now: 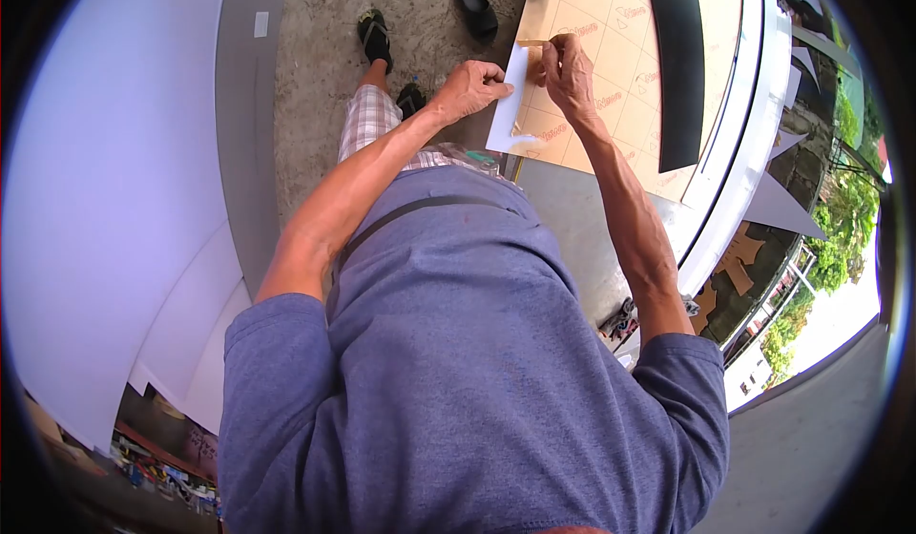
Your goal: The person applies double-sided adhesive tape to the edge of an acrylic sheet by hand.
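A flat sheet faced with brown printed protective paper lies on the work surface. Along its near-left edge the paper is off, baring a white strip with torn scraps of paper left on it. My right hand pinches a loose piece of the brown paper at the top of the bared strip. At the sheet's left edge is my left hand, its fingers bent and apart, the tips by the white border. A long curved black strip lies on top of the sheet.
A grey metal surface shows below the sheet. Large white panels and a grey panel stand at the left. A black slipper lies on the concrete floor. Offcuts are at the right.
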The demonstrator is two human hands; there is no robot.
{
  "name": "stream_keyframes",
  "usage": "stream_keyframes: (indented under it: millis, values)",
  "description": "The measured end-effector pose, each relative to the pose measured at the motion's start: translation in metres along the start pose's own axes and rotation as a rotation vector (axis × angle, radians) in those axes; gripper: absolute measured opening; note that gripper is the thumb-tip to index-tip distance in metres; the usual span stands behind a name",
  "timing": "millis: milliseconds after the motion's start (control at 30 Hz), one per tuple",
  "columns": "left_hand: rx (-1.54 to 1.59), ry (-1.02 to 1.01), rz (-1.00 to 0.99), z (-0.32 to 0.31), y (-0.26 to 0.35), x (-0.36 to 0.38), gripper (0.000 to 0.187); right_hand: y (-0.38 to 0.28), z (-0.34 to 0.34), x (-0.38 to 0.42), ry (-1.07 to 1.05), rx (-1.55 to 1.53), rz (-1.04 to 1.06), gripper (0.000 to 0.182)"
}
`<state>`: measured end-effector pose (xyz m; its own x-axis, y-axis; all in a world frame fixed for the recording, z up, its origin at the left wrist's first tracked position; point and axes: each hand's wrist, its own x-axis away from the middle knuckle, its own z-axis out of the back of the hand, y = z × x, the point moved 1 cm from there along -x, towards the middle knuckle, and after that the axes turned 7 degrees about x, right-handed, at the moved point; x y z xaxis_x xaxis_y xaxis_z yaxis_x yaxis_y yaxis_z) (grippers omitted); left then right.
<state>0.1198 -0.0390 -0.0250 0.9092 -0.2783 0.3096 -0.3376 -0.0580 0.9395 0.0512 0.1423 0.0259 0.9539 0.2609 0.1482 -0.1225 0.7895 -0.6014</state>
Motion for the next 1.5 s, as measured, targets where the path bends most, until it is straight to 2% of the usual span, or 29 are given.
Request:
stream_keyframes:
  millis: [33,133,233,267,367,400,500,600,700,833,933,1033,1267,1500]
  values:
    - [-0.002,0.001,0.015,0.0,0.001,0.001,0.029,0.0,0.002,-0.002,-0.026,-0.072,-0.115,0.017]
    - [0.012,0.017,0.038,0.001,0.001,-0.004,0.032,-0.016,0.015,-0.001,-0.087,-0.182,-0.246,0.026]
    - [0.011,0.048,0.036,0.0,0.001,-0.012,0.034,-0.022,0.015,-0.003,0.043,0.082,0.177,0.042]
    - [-0.029,0.043,0.035,0.001,0.001,-0.017,0.035,-0.025,0.014,0.001,0.019,0.165,0.143,0.056]
    - [-0.042,0.057,-0.019,-0.001,0.0,-0.024,0.035,-0.033,0.008,0.0,0.091,0.344,0.277,0.063]
    - [-0.028,0.068,-0.046,-0.001,0.0,-0.025,0.035,-0.032,0.007,-0.001,0.065,0.355,0.281,0.049]
    - [-0.082,0.07,-0.001,0.0,0.003,-0.027,0.035,-0.016,-0.001,-0.006,-0.032,0.352,0.31,0.027]
    - [-0.118,0.081,0.057,0.0,0.016,-0.024,0.03,-0.011,-0.005,-0.008,0.089,0.267,0.271,0.012]
    - [-0.114,0.093,0.036,-0.001,0.014,-0.024,0.031,-0.007,-0.008,-0.006,0.198,0.111,0.121,0.012]
    - [-0.128,0.097,0.008,-0.001,0.007,-0.027,0.031,-0.013,-0.007,-0.007,0.159,0.113,0.019,0.015]
    - [-0.133,0.098,-0.027,0.0,0.014,-0.029,0.032,-0.035,-0.002,-0.012,0.255,0.25,0.131,0.018]
    - [-0.152,0.085,-0.009,0.002,0.019,-0.033,0.033,-0.033,-0.001,-0.022,0.087,0.361,0.107,0.021]
    - [-0.091,0.098,0.008,0.0,0.01,-0.036,0.034,-0.006,-0.019,-0.025,0.267,0.255,0.123,0.015]
    - [-0.117,0.086,0.02,0.002,0.015,-0.035,0.033,-0.008,-0.016,-0.026,0.249,0.226,0.102,0.018]
